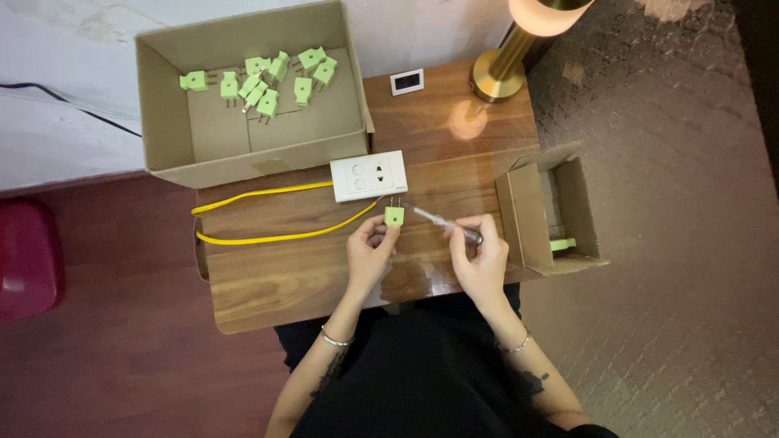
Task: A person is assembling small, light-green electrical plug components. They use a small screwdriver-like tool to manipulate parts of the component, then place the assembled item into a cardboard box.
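My left hand (pixel 370 253) holds a small light-green plug (pixel 394 215) by its body, prongs pointing away from me toward a white socket plate (pixel 369 176). A yellow cable (pixel 268 235) runs from the plug area in a loop to the left. My right hand (pixel 480 258) grips a slim screwdriver (pixel 442 225) with a clear handle, its tip aimed left at the plug, a short gap away. Both hands hover over a brown wooden table (pixel 276 284).
A large open cardboard box (pixel 162 122) at the back left holds several more green plugs (pixel 264 81). A smaller open box (pixel 519 215) on the right holds one green plug (pixel 563 244). A brass lamp base (pixel 497 75) and a small white device (pixel 406 82) stand at the back.
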